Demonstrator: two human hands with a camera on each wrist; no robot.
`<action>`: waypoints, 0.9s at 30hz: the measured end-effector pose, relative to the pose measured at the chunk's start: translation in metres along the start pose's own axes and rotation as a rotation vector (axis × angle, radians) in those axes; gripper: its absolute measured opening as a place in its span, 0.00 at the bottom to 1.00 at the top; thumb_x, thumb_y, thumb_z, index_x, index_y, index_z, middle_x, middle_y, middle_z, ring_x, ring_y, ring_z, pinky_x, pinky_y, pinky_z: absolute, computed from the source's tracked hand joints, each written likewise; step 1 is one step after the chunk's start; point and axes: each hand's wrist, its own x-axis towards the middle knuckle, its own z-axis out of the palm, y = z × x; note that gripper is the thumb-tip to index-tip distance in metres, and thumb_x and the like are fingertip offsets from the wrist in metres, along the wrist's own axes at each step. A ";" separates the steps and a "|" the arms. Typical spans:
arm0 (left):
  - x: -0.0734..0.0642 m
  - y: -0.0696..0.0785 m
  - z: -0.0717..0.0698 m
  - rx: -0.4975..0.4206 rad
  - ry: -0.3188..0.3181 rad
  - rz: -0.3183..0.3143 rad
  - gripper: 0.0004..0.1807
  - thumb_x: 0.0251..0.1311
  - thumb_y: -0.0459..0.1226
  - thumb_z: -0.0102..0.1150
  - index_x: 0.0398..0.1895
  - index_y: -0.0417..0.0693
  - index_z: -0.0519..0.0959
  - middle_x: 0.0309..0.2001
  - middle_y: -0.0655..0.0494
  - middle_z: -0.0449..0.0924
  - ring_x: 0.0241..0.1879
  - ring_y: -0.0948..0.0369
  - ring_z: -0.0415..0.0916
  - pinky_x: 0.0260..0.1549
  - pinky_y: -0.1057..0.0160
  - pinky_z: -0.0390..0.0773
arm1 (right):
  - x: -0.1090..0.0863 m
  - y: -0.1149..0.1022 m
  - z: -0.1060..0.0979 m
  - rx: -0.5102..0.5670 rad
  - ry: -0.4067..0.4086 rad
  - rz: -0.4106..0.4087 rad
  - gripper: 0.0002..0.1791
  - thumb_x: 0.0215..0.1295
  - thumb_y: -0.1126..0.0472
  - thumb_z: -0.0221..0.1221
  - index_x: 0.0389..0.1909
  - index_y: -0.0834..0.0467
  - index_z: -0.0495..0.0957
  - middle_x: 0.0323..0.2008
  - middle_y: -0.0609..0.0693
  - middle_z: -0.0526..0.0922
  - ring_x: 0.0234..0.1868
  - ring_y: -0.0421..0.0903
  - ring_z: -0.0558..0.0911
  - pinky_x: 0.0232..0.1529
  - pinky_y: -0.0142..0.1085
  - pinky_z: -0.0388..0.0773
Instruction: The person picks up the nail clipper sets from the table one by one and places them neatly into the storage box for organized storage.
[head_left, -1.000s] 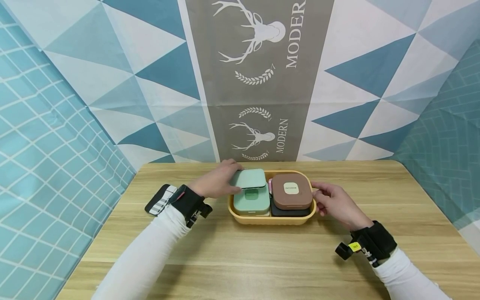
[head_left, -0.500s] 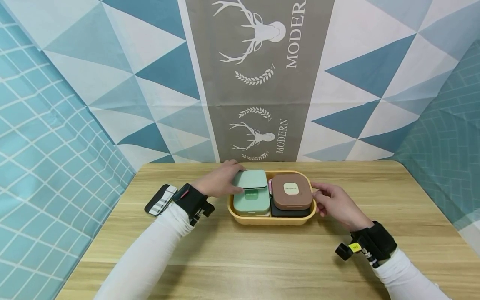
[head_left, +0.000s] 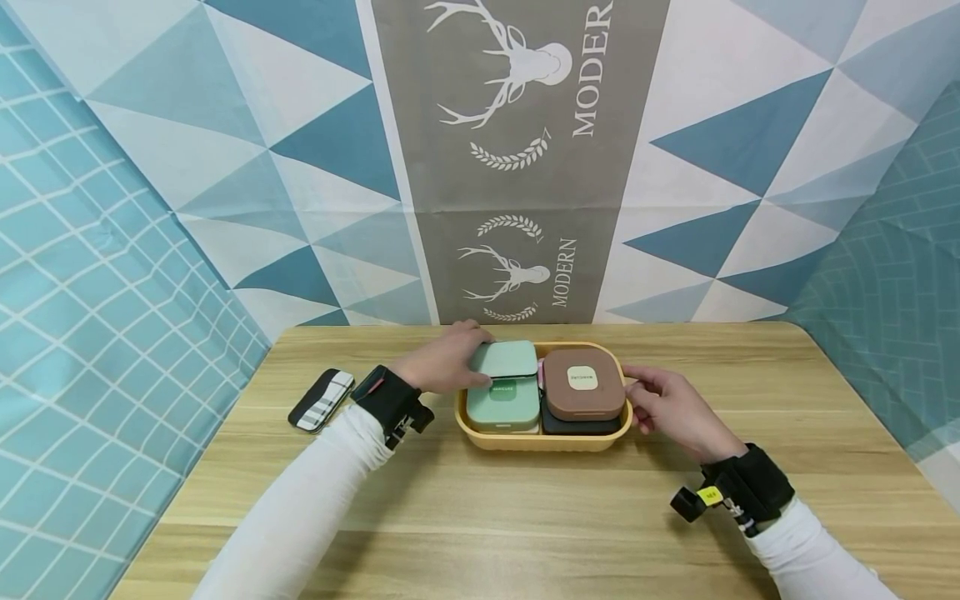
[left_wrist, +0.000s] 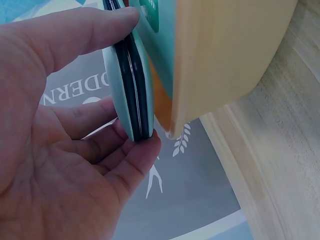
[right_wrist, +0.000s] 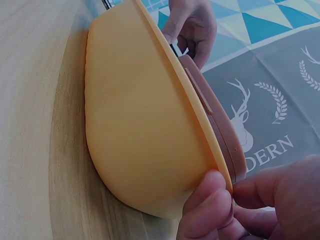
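In the head view, my left hand (head_left: 450, 360) holds a thin, rounded mint-green compact mirror (head_left: 505, 358) by its left edge, above the back left of a yellow basket (head_left: 536, 444). The left wrist view shows the thumb and fingers pinching the folded compact mirror (left_wrist: 131, 95), its two halves edged in black. Below it in the basket lies a larger mint-green box (head_left: 504, 408) with a darker label. A brown square box (head_left: 588, 400) with a cream label sits to the right on a black item (head_left: 581, 425). My right hand (head_left: 678, 412) pinches the basket's right rim.
A black-and-white striped pouch-like item (head_left: 322, 400) lies left of the left hand on the wooden table (head_left: 555, 525). A sliver of pink (head_left: 540, 369) shows between the boxes. Patterned cloth (head_left: 517, 167) hangs behind the table's back edge.
My left hand and the compact mirror have shifted slightly right and a little toward the front, further over the basket. The right hand stays on the rim.
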 end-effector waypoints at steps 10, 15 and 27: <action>0.002 0.002 0.002 0.007 -0.016 -0.011 0.32 0.63 0.41 0.75 0.67 0.37 0.77 0.60 0.46 0.74 0.58 0.51 0.70 0.60 0.54 0.74 | 0.000 0.001 0.001 0.003 0.001 -0.005 0.28 0.85 0.63 0.48 0.80 0.68 0.60 0.38 0.60 0.77 0.30 0.50 0.78 0.29 0.39 0.81; 0.002 0.002 0.002 0.011 -0.017 -0.007 0.32 0.64 0.41 0.75 0.68 0.37 0.76 0.61 0.45 0.74 0.59 0.51 0.70 0.61 0.53 0.74 | 0.000 0.001 0.001 -0.001 0.001 -0.006 0.28 0.85 0.63 0.48 0.80 0.68 0.60 0.38 0.60 0.77 0.30 0.50 0.78 0.29 0.40 0.81; 0.005 0.004 0.003 0.027 -0.036 -0.011 0.32 0.65 0.42 0.74 0.68 0.37 0.76 0.58 0.46 0.74 0.57 0.52 0.69 0.59 0.54 0.74 | 0.001 0.001 0.000 0.000 0.004 0.015 0.29 0.86 0.62 0.48 0.81 0.68 0.59 0.39 0.60 0.77 0.31 0.50 0.78 0.30 0.40 0.81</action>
